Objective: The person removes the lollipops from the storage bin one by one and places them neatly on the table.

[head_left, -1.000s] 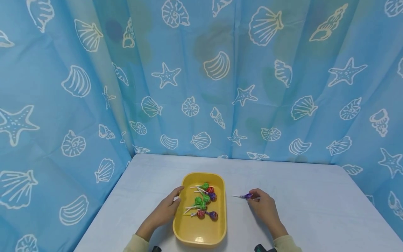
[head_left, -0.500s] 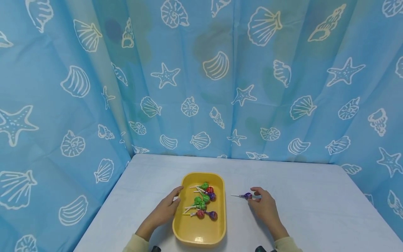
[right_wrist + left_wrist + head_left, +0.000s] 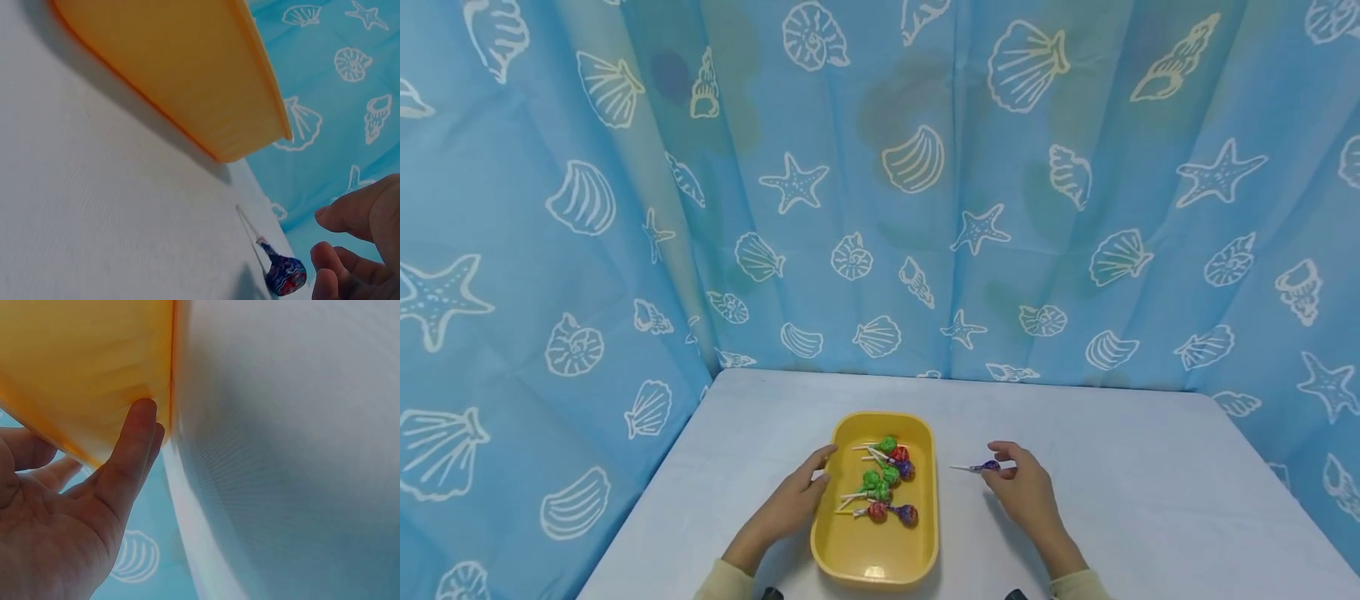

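A yellow tray holds several wrapped lollipops in green, red and purple, their white sticks mostly pointing left. Against its left side rests my left hand; in the left wrist view, extended fingers touch the outer wall and the thumb is near the rim. To the right of the tray, a single purple lollipop lies on the white tabletop, stick towards the tray. Over its candy end hovers my right hand, with thumb and fingers apart. In the right wrist view a small space shows between fingertips and candy.
A white cloth-covered table spreads under everything. Behind it and along the left hangs a blue curtain with white shells and starfish. The tray's raised wall stands between the lone lollipop and those inside.
My right hand's thumb and fingers have spread around the lone lollipop and shifted slightly left. The left hand and tray have stayed in place.
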Demonstrator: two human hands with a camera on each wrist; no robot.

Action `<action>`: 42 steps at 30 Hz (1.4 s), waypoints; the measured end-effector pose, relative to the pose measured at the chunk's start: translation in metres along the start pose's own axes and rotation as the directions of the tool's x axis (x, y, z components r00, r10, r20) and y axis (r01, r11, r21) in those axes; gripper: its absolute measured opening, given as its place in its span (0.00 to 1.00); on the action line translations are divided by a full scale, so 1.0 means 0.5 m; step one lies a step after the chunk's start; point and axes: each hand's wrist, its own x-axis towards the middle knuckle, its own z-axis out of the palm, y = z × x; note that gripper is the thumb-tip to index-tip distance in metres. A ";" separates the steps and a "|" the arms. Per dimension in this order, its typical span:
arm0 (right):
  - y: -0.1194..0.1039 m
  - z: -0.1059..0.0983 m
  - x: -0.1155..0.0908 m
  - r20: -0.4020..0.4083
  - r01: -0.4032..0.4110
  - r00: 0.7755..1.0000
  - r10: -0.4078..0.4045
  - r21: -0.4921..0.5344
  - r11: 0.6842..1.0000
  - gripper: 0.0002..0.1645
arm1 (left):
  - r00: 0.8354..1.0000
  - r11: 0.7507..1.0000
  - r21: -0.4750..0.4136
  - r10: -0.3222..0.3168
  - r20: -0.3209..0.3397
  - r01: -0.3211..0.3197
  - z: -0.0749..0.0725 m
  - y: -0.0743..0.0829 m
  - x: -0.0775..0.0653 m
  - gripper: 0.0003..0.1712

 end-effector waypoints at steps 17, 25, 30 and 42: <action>-0.065 0.001 -0.014 0.040 0.030 0.999 -0.031 0.041 0.999 0.23 | 1.000 1.000 0.000 0.012 0.003 -0.012 0.000 -0.006 0.000 0.28; -0.104 0.011 -0.024 0.110 -0.020 0.994 0.017 0.029 0.999 0.24 | 1.000 1.000 0.014 0.010 -0.003 -0.010 0.000 -0.005 0.000 0.28; -0.126 0.015 -0.035 0.134 0.013 0.991 -0.017 0.027 1.000 0.24 | 1.000 1.000 0.017 0.011 -0.002 -0.011 0.000 -0.007 0.000 0.28; -0.155 0.031 -0.047 0.217 0.085 0.972 -0.088 0.023 0.996 0.24 | 1.000 1.000 0.008 0.010 0.004 -0.010 -0.004 0.005 -0.005 0.28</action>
